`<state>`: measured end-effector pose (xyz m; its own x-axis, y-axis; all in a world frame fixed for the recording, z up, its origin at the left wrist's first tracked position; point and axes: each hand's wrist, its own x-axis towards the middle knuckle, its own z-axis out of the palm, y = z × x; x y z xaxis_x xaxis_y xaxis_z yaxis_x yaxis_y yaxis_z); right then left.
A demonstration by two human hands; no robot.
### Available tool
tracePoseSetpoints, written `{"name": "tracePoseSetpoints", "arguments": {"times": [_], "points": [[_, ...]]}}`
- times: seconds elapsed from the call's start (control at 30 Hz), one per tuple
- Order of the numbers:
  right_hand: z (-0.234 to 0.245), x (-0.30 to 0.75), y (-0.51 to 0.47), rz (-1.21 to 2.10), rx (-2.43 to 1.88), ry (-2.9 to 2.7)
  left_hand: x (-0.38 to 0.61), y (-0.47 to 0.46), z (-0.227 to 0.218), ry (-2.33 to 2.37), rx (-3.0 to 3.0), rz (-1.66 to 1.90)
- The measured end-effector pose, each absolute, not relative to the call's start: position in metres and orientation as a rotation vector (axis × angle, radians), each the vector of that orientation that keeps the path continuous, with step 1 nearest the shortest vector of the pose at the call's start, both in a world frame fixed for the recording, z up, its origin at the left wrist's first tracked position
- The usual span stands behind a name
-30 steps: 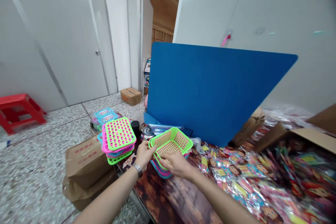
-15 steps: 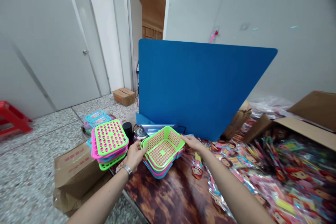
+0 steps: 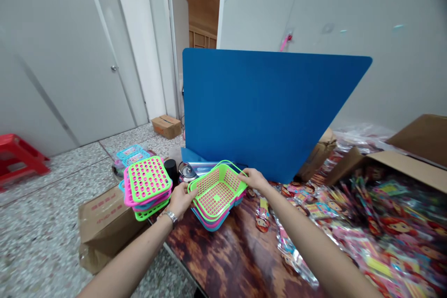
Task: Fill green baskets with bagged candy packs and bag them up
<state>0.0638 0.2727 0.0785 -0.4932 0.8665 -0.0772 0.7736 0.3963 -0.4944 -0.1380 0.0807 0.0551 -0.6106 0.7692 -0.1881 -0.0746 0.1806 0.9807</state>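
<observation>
A green plastic basket (image 3: 217,190) tops a nested stack of pink and blue baskets (image 3: 212,220) at the left end of a dark wooden table (image 3: 230,260). My left hand (image 3: 180,198), with a watch on the wrist, grips the green basket's near-left rim. My right hand (image 3: 255,179) pinches its far-right rim, where a thin green handle arches up. A second pile of perforated green, pink and blue lids (image 3: 148,187) sits just left of the baskets.
A large blue board (image 3: 265,107) stands upright behind the baskets. Packets of cartoon-print goods (image 3: 352,223) cover the table's right side beside an open cardboard box (image 3: 405,163). Brown cartons (image 3: 104,223) sit on the floor at left, a red stool (image 3: 19,153) farther left.
My right hand went from the basket's near side to its far-right rim. The green basket tilted up slightly, and its handle now shows. My left hand stayed on the rim.
</observation>
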Motion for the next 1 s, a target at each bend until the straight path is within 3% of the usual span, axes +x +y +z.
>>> {"name": "tracePoseSetpoints", "arguments": {"times": [0.37, 0.57, 0.73, 0.87, 1.0], "points": [[0.110, 0.051, 0.269, 0.461, -1.422, -2.575, -0.139, 0.089, 0.071, 1.746, 0.640, 1.625], [0.147, 0.058, 0.260, 0.525, -1.329, -2.470, -0.135, 0.073, 0.122, 1.596, 0.757, 1.719], [0.183, 0.117, 0.235, 0.673, -0.985, -2.384, -0.112, 0.034, 0.168, 1.377, 1.081, 1.702], [0.186, 0.197, 0.201, 0.996, -0.931, -2.342, -0.094, 0.012, 0.143, 1.487, 1.407, 1.469], [0.139, 0.265, 0.166, 1.157, -1.158, -2.250, -0.081, 0.016, 0.075, 1.947, 2.133, 1.072]]}}
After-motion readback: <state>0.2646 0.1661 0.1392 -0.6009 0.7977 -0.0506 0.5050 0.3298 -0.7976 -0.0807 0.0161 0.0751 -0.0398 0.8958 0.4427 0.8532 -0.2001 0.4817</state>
